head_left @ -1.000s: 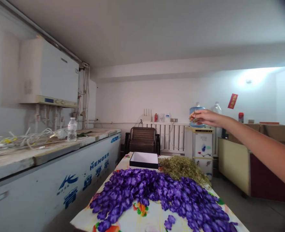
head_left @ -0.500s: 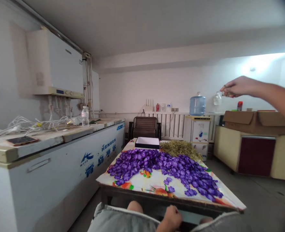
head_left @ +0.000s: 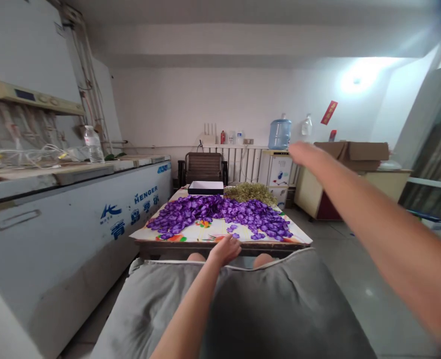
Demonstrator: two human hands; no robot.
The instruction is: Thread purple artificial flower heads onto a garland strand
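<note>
My left hand (head_left: 225, 250) rests at the front edge of the table (head_left: 220, 244), fingers curled, nothing visible in them. The table's floral cloth (head_left: 213, 232) carries a heap of purple artificial flowers (head_left: 216, 213). Behind them lie a bunch of dried yellow-green sprigs (head_left: 250, 193) and a black box with a white inside (head_left: 205, 187). My right hand (head_left: 305, 154) reaches out in the air to the right, well above and beyond the table. It is blurred, so its fingers are hard to read.
A grey cloth (head_left: 243, 309) covers my lap. A long chest freezer (head_left: 74, 219) with cables and a plastic bottle (head_left: 93, 144) on top runs along the left. A brown chair (head_left: 201, 168) stands behind the table, and a cardboard box (head_left: 351, 157) sits on a cabinet to the right.
The view has tipped down, showing more of my lap. My left hand has risen to the table edge. My right arm stays outstretched, and the small thing pinched earlier no longer shows.
</note>
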